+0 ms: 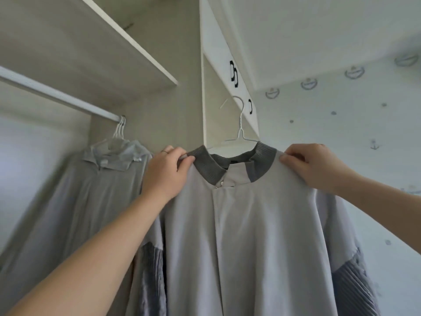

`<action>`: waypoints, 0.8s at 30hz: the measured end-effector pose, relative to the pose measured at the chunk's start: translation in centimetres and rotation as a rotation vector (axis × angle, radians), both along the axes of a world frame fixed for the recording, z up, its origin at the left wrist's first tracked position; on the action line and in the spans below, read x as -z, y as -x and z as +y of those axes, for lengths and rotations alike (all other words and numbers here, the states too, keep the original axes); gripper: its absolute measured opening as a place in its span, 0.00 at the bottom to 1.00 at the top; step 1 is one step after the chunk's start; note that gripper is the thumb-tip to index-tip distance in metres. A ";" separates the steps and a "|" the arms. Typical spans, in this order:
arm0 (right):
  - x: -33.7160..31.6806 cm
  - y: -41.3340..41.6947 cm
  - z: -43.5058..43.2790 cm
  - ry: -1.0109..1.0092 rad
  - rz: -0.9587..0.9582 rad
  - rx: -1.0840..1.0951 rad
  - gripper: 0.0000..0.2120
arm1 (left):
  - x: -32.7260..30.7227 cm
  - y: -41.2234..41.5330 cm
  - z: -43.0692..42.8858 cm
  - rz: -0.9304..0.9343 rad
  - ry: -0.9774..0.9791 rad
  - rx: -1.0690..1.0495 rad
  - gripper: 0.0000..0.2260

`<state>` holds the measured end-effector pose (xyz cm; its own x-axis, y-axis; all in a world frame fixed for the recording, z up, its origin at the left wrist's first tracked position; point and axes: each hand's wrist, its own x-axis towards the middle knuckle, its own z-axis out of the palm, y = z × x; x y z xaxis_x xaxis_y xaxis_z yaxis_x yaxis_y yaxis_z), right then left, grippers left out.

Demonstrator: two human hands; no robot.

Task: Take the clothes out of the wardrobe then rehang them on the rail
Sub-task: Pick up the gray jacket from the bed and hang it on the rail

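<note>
The left hand (167, 172), at centre left of the frame, has its fingers curled over the shoulder of a pale grey jacket (246, 224), pinching the cloth just beside the dark ribbed collar (207, 172). The right hand (312, 167), at centre right, pinches the other shoulder between thumb and bent fingers. Both grips are closed tight on the fabric, and the jacket hangs between them, filling the lower middle of the frame. A thin ring (164, 151) sits on a left finger. The jacket rides on a white wire hanger (241, 124) whose hook stands up free at the centre, in front of a white wardrobe panel (214, 106) with black handles (234, 74). In the upper left the rail (57, 94) runs under a shelf (91, 42); at its near end several white hangers (119, 130) carry grey garments (91, 190), apart from the held jacket. On the right is a wall (341, 124) printed with small anchors.
</note>
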<state>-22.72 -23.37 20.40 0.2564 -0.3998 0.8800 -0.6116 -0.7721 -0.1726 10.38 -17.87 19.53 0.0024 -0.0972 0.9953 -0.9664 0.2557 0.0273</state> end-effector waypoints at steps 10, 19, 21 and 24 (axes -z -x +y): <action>-8.0 -14.5 -0.7 0.116 0.042 -0.182 0.13 | -7.8 -13.0 3.2 0.059 0.088 -0.470 0.11; -11.7 -29.2 -0.6 0.008 -0.051 -0.426 0.14 | -8.7 -20.5 4.7 0.435 -0.041 -0.406 0.27; -11.9 -32.0 -0.2 -0.013 -0.063 -0.481 0.13 | -8.4 -21.4 4.6 0.442 -0.072 -0.357 0.34; -12.3 -36.1 0.5 -0.040 -0.080 -0.546 0.14 | -8.3 -23.4 4.5 0.503 -0.096 -0.283 0.41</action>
<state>13.37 -22.87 32.74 0.3688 -0.2612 0.8921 -0.1076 -0.9652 -0.2382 33.81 -13.34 27.84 0.5116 -0.1132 0.8518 -0.8588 -0.0367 0.5109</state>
